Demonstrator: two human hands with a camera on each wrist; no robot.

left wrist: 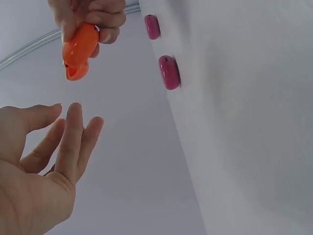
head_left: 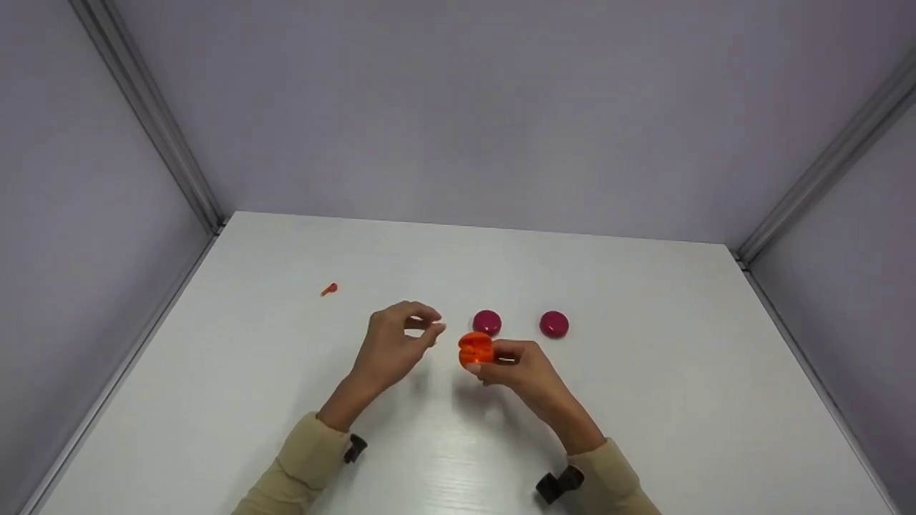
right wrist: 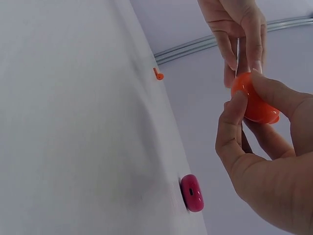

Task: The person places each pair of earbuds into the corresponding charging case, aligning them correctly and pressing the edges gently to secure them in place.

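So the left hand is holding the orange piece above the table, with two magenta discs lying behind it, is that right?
Not quite: the right hand holds the orange piece, as the head view shows. The left hand is beside it, holding nothing. The rest stands: the piece is above the table, with two magenta discs lying behind it.

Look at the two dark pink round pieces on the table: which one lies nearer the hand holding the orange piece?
The left pink piece, just beyond the right hand and its orange piece. The other pink piece lies farther right.
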